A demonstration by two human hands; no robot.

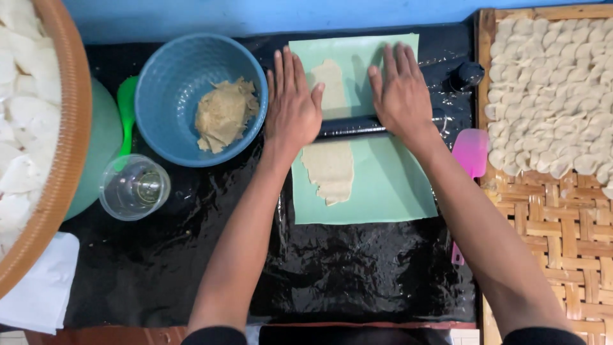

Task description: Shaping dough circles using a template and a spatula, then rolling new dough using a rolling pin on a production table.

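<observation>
A black plastic sheet point(357, 275) is covering the work table, and a woven bamboo tray point(562, 223) is lying at the right edge, carrying rows of pale dough rounds point(549, 89). At the far left a wide woven basket point(60, 179) is holding more white pieces. A blue bowl point(167, 96) is sitting left of centre with a lump of tan dough point(223, 115) inside it. A light green mat point(389, 185) is lying in the middle, and a long strip of flattened dough point(330, 169) is stretching along it, away from the person. A black rolling pin point(350, 126) is lying across that strip. The left hand point(292, 105) and the right hand point(401, 89) are pressing flat on the pin's two ends, fingers open and stretched forward, not curled around it. A pink spatula point(471, 153) is resting just right of the mat, and a clear plastic cup point(134, 187) is standing below the bowl.
</observation>
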